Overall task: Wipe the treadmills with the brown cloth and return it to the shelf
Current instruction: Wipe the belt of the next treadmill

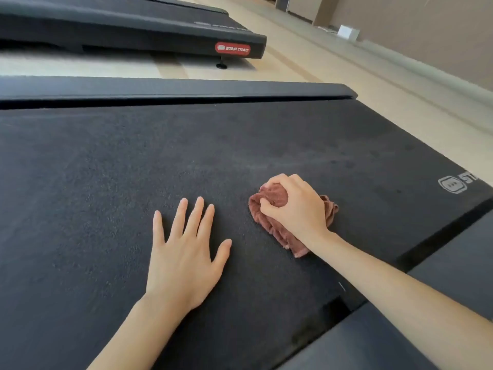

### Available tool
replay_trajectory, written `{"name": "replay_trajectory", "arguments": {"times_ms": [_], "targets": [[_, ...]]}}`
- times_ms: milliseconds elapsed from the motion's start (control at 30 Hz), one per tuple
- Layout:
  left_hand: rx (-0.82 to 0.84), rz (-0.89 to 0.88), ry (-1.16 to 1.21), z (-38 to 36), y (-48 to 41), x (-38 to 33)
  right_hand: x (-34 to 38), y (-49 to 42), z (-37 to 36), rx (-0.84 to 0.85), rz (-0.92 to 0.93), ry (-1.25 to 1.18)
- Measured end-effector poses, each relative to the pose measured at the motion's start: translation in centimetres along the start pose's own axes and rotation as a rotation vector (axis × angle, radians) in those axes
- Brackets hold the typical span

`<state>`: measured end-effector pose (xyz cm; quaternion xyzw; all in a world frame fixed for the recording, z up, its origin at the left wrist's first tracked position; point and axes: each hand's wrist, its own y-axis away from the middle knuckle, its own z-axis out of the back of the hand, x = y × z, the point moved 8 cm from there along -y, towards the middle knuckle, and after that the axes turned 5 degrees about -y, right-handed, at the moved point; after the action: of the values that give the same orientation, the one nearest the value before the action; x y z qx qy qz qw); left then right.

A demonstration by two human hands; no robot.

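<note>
Brown terry cloth (pixel 277 231), bunched up, lies on the dark, grainy treadmill belt (pixel 106 169) with the right hand (pixel 296 206) clenched around it. Just beside it the left hand (pixel 186 252) rests flat, fingers spread. Beyond, a second treadmill (pixel 133 30) stands on the pale wooden floor (pixel 346 84).

A brown wall (pixel 426 28) runs along the far side. At its foot lies pale skirting (pixel 440 77). A small white box (pixel 348 32) sits against the wall on the light floor (pixel 320 76).
</note>
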<state>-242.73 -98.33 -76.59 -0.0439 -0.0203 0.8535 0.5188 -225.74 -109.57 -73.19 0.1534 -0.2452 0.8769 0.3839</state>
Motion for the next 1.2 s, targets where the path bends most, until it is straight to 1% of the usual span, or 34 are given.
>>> {"name": "replay_trajectory", "arguments": {"times_ms": [100,167,233,300,400,567,667,733,800,833,900,967,1033,1100,1200], "targets": [[-0.04,-0.008,0.031,0.3,0.0,0.0,-1.0,-6.6,-2.2,0.003,0.037,-0.006],[-0.01,-0.004,0.021,0.1,0.0,-0.1,-1.2,-10.4,-3.6,0.004,0.05,0.01],[0.048,0.033,0.045,-0.2,-0.1,0.0,-1.0,-12.6,-4.5,0.023,0.087,0.033],[0.059,0.069,0.023,0.0,-0.1,0.4,-0.9,-12.8,-4.6,0.034,0.104,0.042],[0.086,0.106,-0.026,0.1,-0.1,0.3,-0.4,-10.2,-3.6,0.095,0.178,-0.015],[0.048,0.207,-0.045,0.7,-0.7,-0.8,-1.3,1.3,1.3,0.33,0.481,-0.198],[0.023,0.256,-0.026,0.7,-1.5,-2.2,-4.1,6.2,4.8,0.366,0.594,-0.218],[0.008,0.271,0.005,0.3,-2.3,-2.9,-4.8,6.4,5.5,0.372,0.634,-0.192],[-0.005,0.245,0.012,0.2,-3.9,-3.1,-4.1,5.1,4.9,0.363,0.658,-0.177],[-0.013,0.219,-0.003,0.2,-5.0,-3.0,-3.6,4.0,4.4,0.341,0.654,-0.183],[-0.017,0.19,-0.033,0.1,-7.2,-2.4,-3.1,1.0,3.0,0.274,0.586,-0.201],[-0.007,0.214,-0.008,-0.4,-8.7,-2.2,-3.0,-2.9,1.2,0.187,0.461,-0.18],[-0.003,0.235,0.004,-1.2,-9.1,-2.8,-3.1,-7.3,-1.0,0.117,0.309,-0.093],[-0.007,0.245,-0.004,-1.8,-8.9,-3.1,-3.1,-11.4,-2.9,0.084,0.18,-0.009],[-0.019,0.249,0.007,-1.6,-9.1,-2.7,-2.8,-14.6,-4.5,0.069,0.054,0.014]]}}
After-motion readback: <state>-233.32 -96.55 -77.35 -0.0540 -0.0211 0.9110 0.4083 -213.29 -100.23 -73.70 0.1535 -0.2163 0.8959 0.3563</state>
